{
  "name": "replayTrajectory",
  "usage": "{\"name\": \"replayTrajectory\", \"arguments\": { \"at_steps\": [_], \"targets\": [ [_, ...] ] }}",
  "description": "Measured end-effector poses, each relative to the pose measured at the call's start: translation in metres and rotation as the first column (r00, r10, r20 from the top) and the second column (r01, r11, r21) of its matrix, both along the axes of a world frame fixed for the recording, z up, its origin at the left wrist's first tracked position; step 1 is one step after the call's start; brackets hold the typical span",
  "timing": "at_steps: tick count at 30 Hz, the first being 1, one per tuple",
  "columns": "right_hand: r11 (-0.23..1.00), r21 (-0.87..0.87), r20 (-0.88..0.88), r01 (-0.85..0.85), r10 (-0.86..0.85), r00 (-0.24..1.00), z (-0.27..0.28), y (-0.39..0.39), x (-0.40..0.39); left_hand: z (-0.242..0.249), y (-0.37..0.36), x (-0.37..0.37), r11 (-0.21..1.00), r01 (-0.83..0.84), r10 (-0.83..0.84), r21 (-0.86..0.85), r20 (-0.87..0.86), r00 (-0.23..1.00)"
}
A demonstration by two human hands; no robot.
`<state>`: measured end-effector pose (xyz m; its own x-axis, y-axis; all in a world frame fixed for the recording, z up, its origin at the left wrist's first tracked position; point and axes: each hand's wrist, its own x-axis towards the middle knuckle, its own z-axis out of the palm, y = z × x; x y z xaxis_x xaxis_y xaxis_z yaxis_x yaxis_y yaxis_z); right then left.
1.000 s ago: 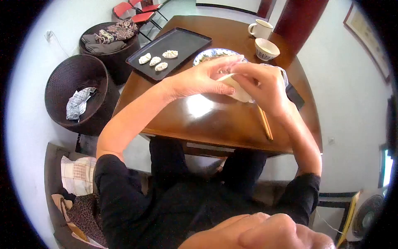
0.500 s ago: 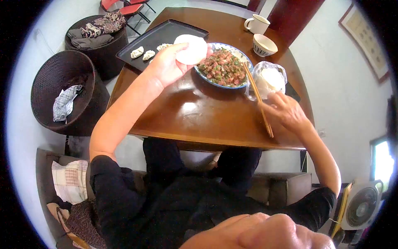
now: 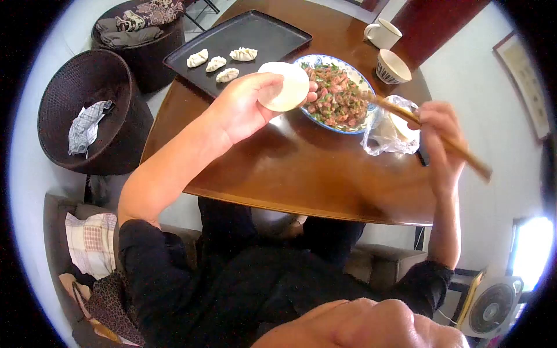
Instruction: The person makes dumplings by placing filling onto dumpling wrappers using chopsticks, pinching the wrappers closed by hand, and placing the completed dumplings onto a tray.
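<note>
A round white dough wrapper [image 3: 284, 87] lies across the fingers of my left hand [image 3: 249, 104], with the thumb on its near side. My right hand [image 3: 442, 136] grips a pair of wooden chopsticks [image 3: 464, 152], slightly blurred, whose tips reach the right side of the meat and greens filling [image 3: 336, 95]. That filling sits in a blue-and-white plate [image 3: 318, 120]. Beside the plate, a clear plastic bag [image 3: 377, 139] holds more white wrappers [image 3: 404, 129]. Several folded dumplings [image 3: 243, 54] rest on a black tray [image 3: 264, 29] behind my left hand.
A white mug [image 3: 383, 33] and a patterned cup [image 3: 393, 67] stand at the back right of the wooden table [image 3: 278, 174]. A dark object lies by the bag. Two woven baskets [image 3: 52, 116] with cloths are at the left; a fan [image 3: 490, 307] is at lower right.
My right hand has picked up the chopsticks and raised them, tips at the filling. My left hand still holds the wrapper. The view has shifted, showing more of the dumplings.
</note>
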<state>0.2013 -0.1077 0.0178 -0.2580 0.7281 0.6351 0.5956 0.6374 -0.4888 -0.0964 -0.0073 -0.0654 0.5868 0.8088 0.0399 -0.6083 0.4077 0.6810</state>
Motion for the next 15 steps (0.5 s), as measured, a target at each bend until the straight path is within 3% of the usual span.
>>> {"name": "replayTrajectory", "arguments": {
  "at_steps": [1,7,10,13,15],
  "targets": [
    [0.988,-0.138,-0.162,-0.069,0.046,0.986,0.001,0.004,-0.007,-0.001,-0.001,0.0,1.0,-0.001,0.001,-0.007,-0.002,1.0],
    [0.938,-0.343,-0.125,-0.059,0.016,0.992,-0.027,0.039,-0.019,-0.004,-0.015,0.003,0.991,-0.079,0.075,-0.105,-0.044,0.996],
    [0.905,-0.424,-0.147,0.008,-0.078,0.986,-0.027,0.035,-0.018,-0.001,-0.022,0.004,0.993,-0.009,-0.004,-0.117,-0.106,0.994],
    [0.962,-0.273,-0.316,-0.024,-0.067,0.947,-0.022,0.029,-0.013,-0.013,-0.022,0.004,0.983,0.127,-0.145,-0.131,-0.143,0.979],
    [0.974,-0.221,-0.326,-0.048,-0.027,0.945,-0.032,0.035,-0.009,-0.015,-0.025,0.009,0.983,0.119,-0.143,-0.143,-0.174,0.974]
  ]
}}
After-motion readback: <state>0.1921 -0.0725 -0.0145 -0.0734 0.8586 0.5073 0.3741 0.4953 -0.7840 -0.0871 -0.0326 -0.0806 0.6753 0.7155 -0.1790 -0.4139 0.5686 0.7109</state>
